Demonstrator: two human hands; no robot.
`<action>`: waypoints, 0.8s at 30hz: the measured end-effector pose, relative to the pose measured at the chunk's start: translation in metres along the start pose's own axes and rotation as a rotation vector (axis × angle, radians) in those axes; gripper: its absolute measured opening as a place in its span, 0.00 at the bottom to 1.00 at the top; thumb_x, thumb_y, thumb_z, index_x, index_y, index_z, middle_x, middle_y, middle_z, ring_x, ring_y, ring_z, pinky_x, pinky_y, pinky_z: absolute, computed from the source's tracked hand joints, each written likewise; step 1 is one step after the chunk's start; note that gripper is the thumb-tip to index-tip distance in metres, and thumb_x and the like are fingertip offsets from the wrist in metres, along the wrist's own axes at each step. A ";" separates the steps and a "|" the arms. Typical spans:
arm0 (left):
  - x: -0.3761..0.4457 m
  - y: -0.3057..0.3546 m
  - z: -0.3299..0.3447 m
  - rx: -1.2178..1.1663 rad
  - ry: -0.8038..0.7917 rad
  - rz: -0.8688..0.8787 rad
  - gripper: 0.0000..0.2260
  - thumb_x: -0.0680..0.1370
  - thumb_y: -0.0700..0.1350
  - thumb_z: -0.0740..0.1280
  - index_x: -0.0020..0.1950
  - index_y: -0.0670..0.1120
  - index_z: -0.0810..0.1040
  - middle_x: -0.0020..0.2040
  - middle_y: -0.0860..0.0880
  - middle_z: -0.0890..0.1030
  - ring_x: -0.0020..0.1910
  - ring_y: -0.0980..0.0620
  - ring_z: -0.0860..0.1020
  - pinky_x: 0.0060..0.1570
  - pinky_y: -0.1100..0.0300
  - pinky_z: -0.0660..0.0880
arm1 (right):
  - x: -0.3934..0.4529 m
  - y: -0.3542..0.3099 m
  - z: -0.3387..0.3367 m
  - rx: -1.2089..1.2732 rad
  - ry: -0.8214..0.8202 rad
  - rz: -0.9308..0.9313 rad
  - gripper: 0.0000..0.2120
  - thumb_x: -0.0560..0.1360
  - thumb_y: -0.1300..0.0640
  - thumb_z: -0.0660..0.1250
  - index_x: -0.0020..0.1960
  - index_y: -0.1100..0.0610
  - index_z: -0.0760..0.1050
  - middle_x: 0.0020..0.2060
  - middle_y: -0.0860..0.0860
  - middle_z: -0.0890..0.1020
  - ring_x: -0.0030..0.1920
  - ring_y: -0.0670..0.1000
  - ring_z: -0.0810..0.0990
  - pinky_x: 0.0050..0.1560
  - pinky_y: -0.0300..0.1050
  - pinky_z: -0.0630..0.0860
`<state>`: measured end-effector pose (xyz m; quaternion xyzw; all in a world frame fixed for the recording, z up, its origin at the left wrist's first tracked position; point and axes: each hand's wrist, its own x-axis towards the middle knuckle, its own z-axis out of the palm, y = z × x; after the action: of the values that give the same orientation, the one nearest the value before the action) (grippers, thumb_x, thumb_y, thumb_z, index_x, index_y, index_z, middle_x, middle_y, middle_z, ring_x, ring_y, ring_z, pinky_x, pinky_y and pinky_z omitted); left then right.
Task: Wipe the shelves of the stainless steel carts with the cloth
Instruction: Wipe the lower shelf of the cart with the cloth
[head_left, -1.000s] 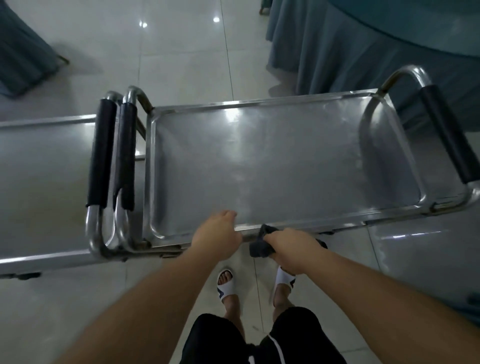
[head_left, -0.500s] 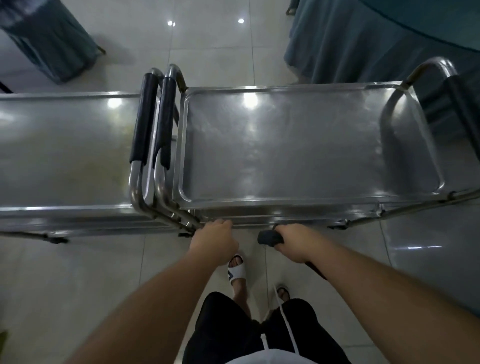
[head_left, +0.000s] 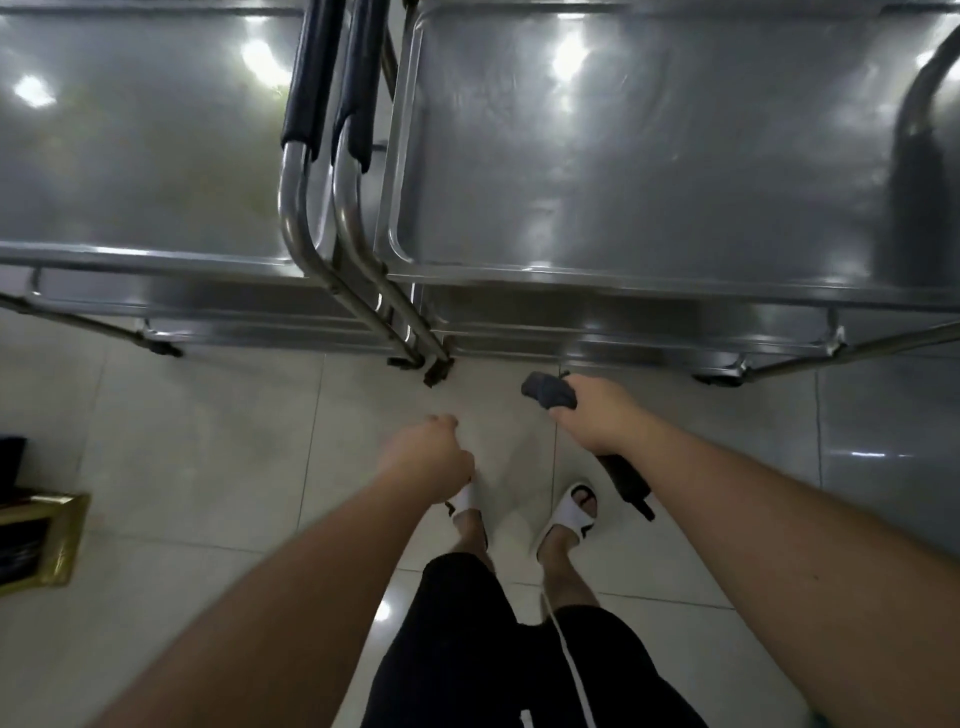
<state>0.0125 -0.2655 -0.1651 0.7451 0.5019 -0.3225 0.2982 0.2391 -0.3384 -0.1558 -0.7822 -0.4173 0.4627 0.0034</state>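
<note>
Two stainless steel carts stand side by side in front of me. The right cart (head_left: 649, 280) shows its shiny top shelf, with lower shelves visible beneath its front edge. The left cart (head_left: 130, 254) sits beside it, their black-gripped handles (head_left: 332, 104) touching. My right hand (head_left: 597, 415) grips a dark grey cloth (head_left: 550, 392), whose tail hangs below my wrist, just in front of the right cart's lower shelves. My left hand (head_left: 428, 457) hangs over the floor with curled fingers and holds nothing, apart from both carts.
Pale glossy floor tiles (head_left: 208, 441) lie between me and the carts. A gold-framed dark object (head_left: 36, 535) sits at the left edge. My feet in white slippers (head_left: 571, 509) stand close to the carts' front.
My left hand has let go of the right cart's front rim and dropped back. My head has tilted down and both hands sit lower, in front of the lower shelves.
</note>
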 end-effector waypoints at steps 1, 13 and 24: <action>0.004 -0.005 0.001 -0.004 0.001 -0.004 0.25 0.82 0.52 0.63 0.80 0.50 0.68 0.75 0.46 0.73 0.70 0.41 0.74 0.59 0.49 0.73 | 0.003 -0.001 0.006 0.025 0.014 0.023 0.17 0.83 0.49 0.65 0.68 0.55 0.74 0.60 0.57 0.80 0.49 0.55 0.76 0.48 0.45 0.70; 0.087 -0.061 0.011 -0.019 0.031 -0.001 0.27 0.81 0.53 0.63 0.80 0.51 0.66 0.73 0.46 0.73 0.69 0.41 0.73 0.63 0.46 0.72 | 0.071 -0.007 0.070 0.258 0.210 0.123 0.13 0.83 0.46 0.62 0.63 0.51 0.74 0.50 0.54 0.81 0.46 0.55 0.80 0.45 0.49 0.77; 0.170 -0.064 0.025 -0.150 0.127 -0.007 0.30 0.82 0.54 0.64 0.83 0.51 0.63 0.78 0.44 0.70 0.73 0.39 0.71 0.71 0.44 0.71 | 0.181 -0.011 0.101 0.183 0.197 0.103 0.20 0.83 0.43 0.61 0.71 0.51 0.70 0.58 0.55 0.79 0.50 0.56 0.77 0.49 0.49 0.73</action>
<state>-0.0032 -0.1702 -0.3207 0.7379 0.5449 -0.2372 0.3199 0.1991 -0.2511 -0.3403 -0.8407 -0.3303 0.4191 0.0917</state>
